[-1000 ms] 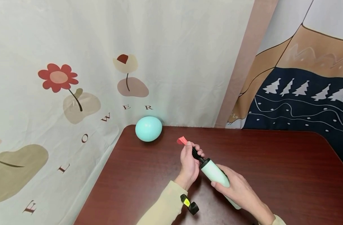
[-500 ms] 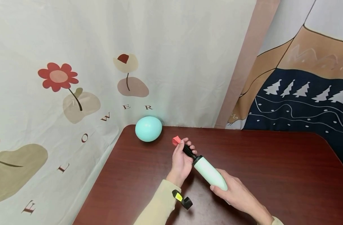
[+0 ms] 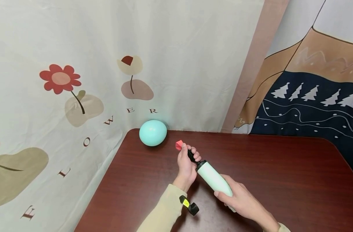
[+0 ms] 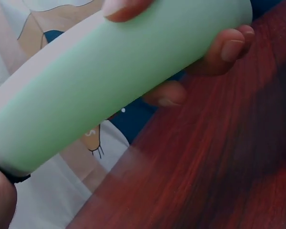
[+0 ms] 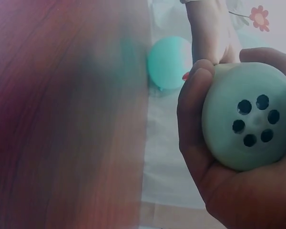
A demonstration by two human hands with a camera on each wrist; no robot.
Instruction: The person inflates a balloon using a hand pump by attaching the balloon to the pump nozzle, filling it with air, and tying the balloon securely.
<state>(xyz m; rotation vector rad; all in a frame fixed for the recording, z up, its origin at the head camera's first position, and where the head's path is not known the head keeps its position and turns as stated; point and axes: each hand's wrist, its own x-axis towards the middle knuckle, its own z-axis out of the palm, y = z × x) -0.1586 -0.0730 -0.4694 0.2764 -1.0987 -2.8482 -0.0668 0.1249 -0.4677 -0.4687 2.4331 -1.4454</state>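
A mint-green hand balloon pump (image 3: 212,176) with a black ribbed nozzle (image 3: 191,156) is held slantwise over the table. My left hand (image 3: 186,166) holds the nozzle end, thumb on the neck of a limp red balloon (image 3: 179,145) at the tip. My right hand (image 3: 242,197) grips the pump's lower end, fingers curled around it. In the left wrist view, the pump barrel (image 4: 119,71) fills the upper part, with right-hand fingers (image 4: 219,52) around it. Holes show in the pump's rounded base (image 5: 250,121) in the right wrist view.
An inflated turquoise balloon (image 3: 153,133) lies at the back left corner of the dark red-brown table (image 3: 280,167). A pale curtain with printed flowers (image 3: 193,64) hangs behind and to the left. A navy, tree-patterned cloth (image 3: 309,106) hangs at the right.
Both hands and the pump have shifted left, mostly in the first half second, with the red balloon moving along. The turquoise balloon has stayed put.
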